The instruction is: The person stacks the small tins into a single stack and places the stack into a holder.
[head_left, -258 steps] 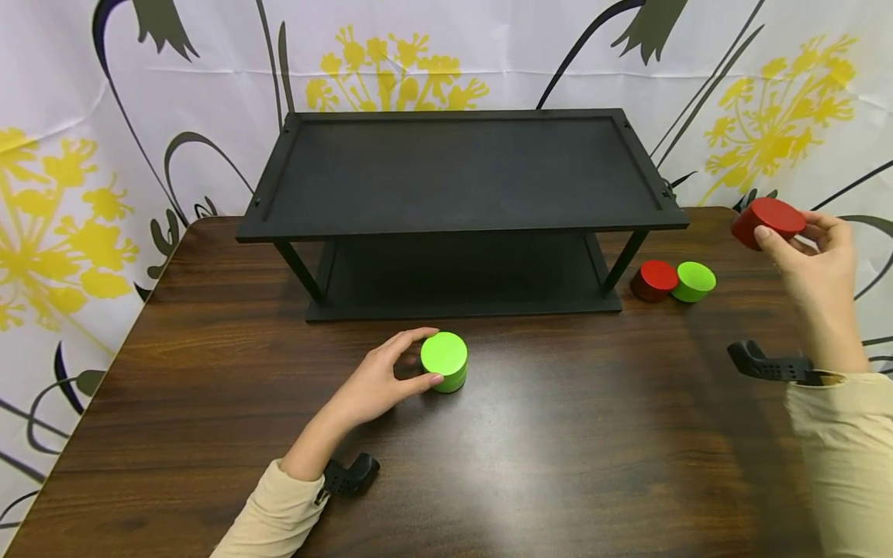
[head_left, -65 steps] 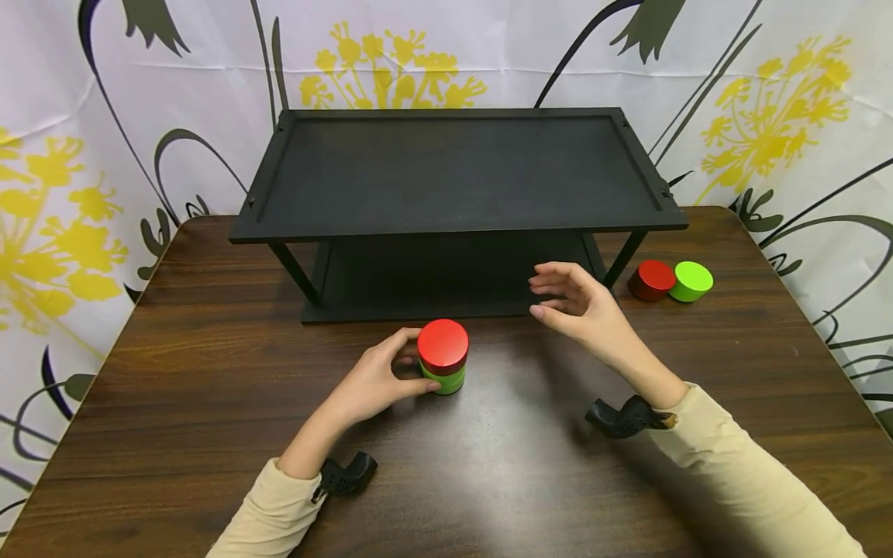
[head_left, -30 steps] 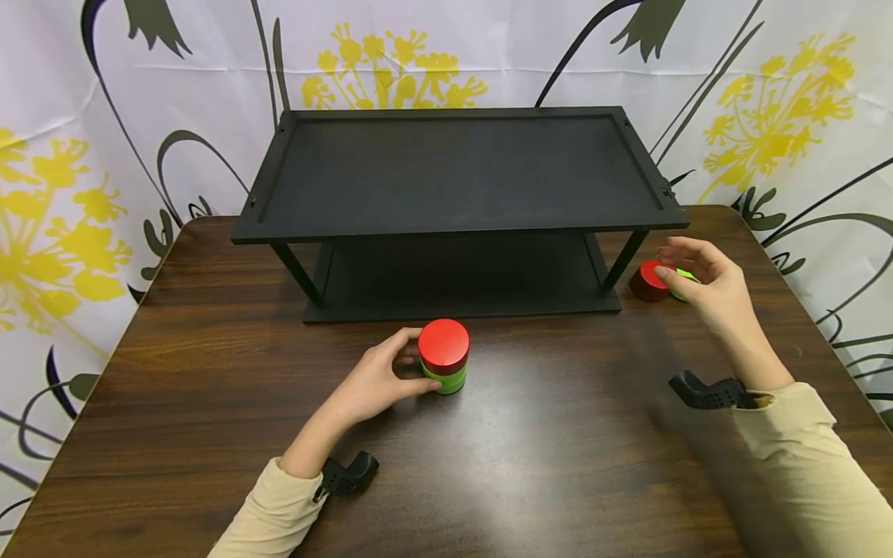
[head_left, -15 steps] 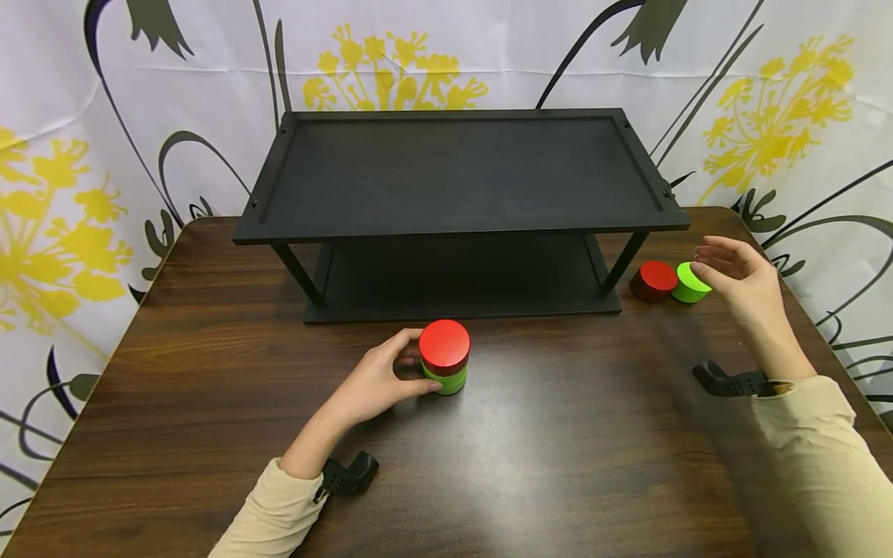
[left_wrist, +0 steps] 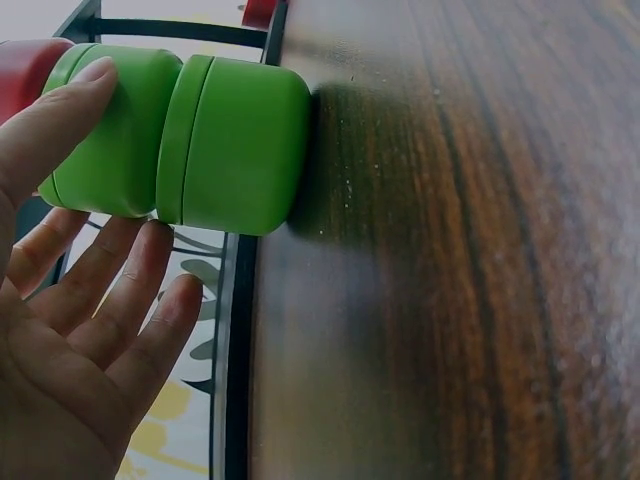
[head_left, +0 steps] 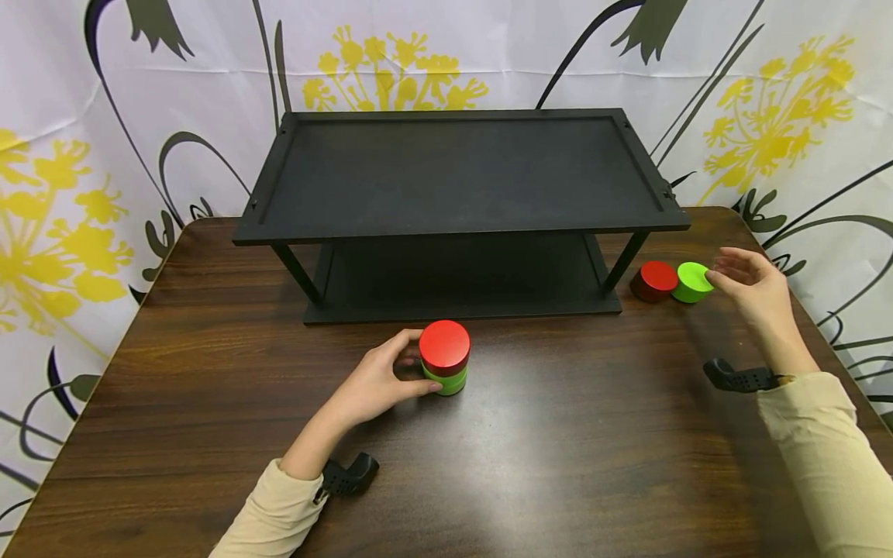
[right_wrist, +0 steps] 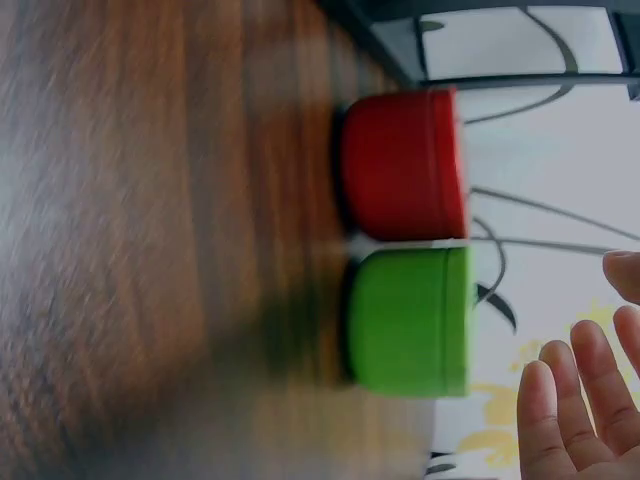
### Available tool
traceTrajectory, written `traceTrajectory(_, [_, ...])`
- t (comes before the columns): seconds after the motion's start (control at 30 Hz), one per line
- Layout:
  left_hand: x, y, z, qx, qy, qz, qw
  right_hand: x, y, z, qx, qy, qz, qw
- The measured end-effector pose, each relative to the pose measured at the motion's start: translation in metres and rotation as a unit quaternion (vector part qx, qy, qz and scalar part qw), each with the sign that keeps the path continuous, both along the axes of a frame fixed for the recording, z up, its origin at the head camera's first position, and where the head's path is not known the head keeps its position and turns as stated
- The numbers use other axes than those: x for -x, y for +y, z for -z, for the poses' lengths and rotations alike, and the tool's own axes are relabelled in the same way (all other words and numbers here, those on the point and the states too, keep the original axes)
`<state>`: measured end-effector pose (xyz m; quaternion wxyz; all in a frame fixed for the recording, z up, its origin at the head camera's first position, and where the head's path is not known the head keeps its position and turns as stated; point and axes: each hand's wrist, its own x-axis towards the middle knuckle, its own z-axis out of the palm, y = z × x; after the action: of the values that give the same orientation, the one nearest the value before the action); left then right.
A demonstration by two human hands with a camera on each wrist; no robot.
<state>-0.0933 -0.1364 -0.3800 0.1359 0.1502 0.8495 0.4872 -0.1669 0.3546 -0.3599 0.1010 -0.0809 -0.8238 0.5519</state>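
Stack of pots [head_left: 444,360]: upright on the table [head_left: 558,449], just in front of the shelf [head_left: 453,170], and it's red over two greens!
Left hand [head_left: 373,380]: thumb and fingers curve round the stack, parted to its width; the left wrist view has the thumb on the middle green pot [left_wrist: 125,150], right below the red.
Right hand [head_left: 756,294]: fingers loosely bent, thumb apart, nothing in the grasp; it hovers just beside the loose green pot [head_left: 693,284].
Contents: hidden, every visible top is covered.
Pot looks: squat, round and smooth, flat tops, rounded bottom edges, a lid-like seam circling near the top of each green one.
Loose pair: the loose red pot [head_left: 654,281] sits beside that green, both upright, near the shelf's front right leg.
Shelf build: black, two decks, raised rim around the upper.
Backdrop [head_left: 223,46]: white cloth, yellow flowers, dark stems, right behind dark wood grain.
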Motion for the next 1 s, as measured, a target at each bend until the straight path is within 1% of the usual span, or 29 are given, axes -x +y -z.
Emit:
traceTrajectory(0.1, [0.0,0.0,0.0,0.001,0.001,0.001,1.0,0.0,0.004,0.005,-0.004,-0.002,0.0,1.0])
traceTrajectory(0.3, [0.0,0.0,0.0,0.005,0.0,0.001,1.0,0.002,0.009,0.013,-0.031,-0.029,0.002,0.9991])
traceTrajectory(0.4, [0.0,0.0,-0.001,0.005,-0.002,0.0,1.0,0.002,0.01,0.016,-0.046,-0.037,0.008,0.9982])
traceTrajectory(0.57, [0.0,0.0,-0.001,0.006,0.0,-0.001,1.0,0.004,0.012,0.019,-0.057,-0.048,0.014,0.9971])
traceTrajectory(0.67, [0.0,0.0,0.0,0.005,0.002,0.001,1.0,0.006,0.014,0.021,-0.065,-0.061,0.011,0.996])
traceTrajectory(0.83, [0.0,-0.001,0.0,0.003,0.001,0.003,1.0,0.008,0.014,0.024,-0.093,-0.094,0.0,0.9912])
traceTrajectory(1.0, [0.0,0.0,0.0,0.002,0.0,0.003,1.0,0.01,0.011,0.027,-0.116,-0.107,-0.014,0.9874])
